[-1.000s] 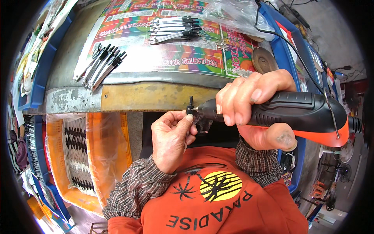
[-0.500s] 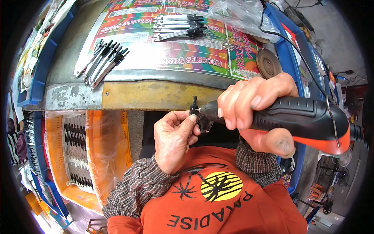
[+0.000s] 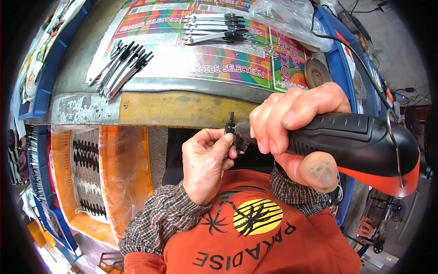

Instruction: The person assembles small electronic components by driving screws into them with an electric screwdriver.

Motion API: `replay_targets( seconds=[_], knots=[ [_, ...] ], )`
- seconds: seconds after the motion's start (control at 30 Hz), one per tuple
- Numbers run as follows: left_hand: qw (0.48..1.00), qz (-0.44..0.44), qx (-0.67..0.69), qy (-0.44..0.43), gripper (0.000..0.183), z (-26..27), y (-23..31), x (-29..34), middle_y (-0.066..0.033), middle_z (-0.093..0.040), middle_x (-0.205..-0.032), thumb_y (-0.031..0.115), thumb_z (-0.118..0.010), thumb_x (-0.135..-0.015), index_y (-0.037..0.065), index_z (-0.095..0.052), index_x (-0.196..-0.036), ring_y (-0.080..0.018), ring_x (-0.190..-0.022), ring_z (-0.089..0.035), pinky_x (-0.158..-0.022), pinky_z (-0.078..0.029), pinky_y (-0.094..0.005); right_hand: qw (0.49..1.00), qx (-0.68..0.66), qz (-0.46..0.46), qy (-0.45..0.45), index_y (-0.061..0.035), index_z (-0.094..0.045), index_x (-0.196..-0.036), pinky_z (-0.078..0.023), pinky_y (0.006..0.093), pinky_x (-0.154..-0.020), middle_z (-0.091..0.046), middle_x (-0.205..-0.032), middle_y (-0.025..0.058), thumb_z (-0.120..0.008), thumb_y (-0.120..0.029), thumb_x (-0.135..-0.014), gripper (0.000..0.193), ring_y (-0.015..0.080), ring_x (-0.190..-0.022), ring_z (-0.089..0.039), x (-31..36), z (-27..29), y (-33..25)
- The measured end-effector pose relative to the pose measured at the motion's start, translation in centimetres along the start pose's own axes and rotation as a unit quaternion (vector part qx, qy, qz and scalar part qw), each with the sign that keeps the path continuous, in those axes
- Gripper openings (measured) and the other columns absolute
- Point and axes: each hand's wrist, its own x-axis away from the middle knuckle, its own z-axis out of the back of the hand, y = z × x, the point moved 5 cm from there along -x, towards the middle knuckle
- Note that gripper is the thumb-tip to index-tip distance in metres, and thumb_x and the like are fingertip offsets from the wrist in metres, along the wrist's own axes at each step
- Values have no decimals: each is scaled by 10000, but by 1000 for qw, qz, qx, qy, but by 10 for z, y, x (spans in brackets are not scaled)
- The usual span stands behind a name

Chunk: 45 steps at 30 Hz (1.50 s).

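My right hand [image 3: 294, 121] grips a black and orange rotary power tool [image 3: 360, 148], its nose pointing left. My left hand [image 3: 207, 162] pinches a small black part [image 3: 231, 124] between thumb and forefinger, held upright right against the tool's tip, just below the table's front edge [image 3: 182, 109]. The tool's working bit is hidden behind my fingers.
On the table's colourful printed sheet lie two batches of slim black-and-silver pieces, one at the left [image 3: 121, 66] and one at the back [image 3: 214, 27]. A round disc [image 3: 317, 71] and a clear plastic bag [image 3: 292, 18] sit at right. An orange crate [image 3: 98, 178] of similar pieces stands at lower left.
Both hands stay together at the table edge. The small black part and the tool tip have barely shifted.
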Motion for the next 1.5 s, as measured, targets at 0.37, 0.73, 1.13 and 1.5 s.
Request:
replay_targets(
  seconds=[0.37, 0.73, 1.13, 1.5],
  knots=[
    [1000, -13, -1, -8, 94, 1, -3, -2, -57, -547, -659, 43, -538, -863, -48, -527, -881, -57, -529, -466, -432, -353, -162, 984, -59, -120, 118, -22, -459, -934, -448, 309, -533, -531, -669, 50, -777, -393, -660, 561, 162, -580, -531, 7, -4, 2],
    [999, -28, 30, -35, 98, 4, -4, -3, -55, -558, -657, 51, -544, -862, -44, -533, -885, -59, -538, -493, -439, -374, -160, 998, -10, -25, -53, -57, -431, -974, -425, 302, -589, -522, -689, 40, -709, -432, -724, 529, 151, -608, -516, -4, -3, -10],
    [999, -20, 20, -29, 103, 5, -4, -3, -55, -561, -661, 53, -549, -860, -46, -535, -883, -65, -558, -511, -452, -392, -165, 996, -4, -41, -78, -65, -426, -967, -422, 307, -612, -513, -699, 44, -684, -424, -751, 492, 150, -618, -510, -4, -7, -3],
    [1000, -15, 20, -9, 94, 4, -8, -4, -46, -556, -660, 52, -554, -856, -40, -539, -866, -61, -553, -502, -449, -386, -169, 995, 60, -74, 0, -56, -441, -941, -423, 294, -544, -506, -673, 36, -722, -299, -747, 419, 141, -576, -493, -9, -14, -6]
  ],
)
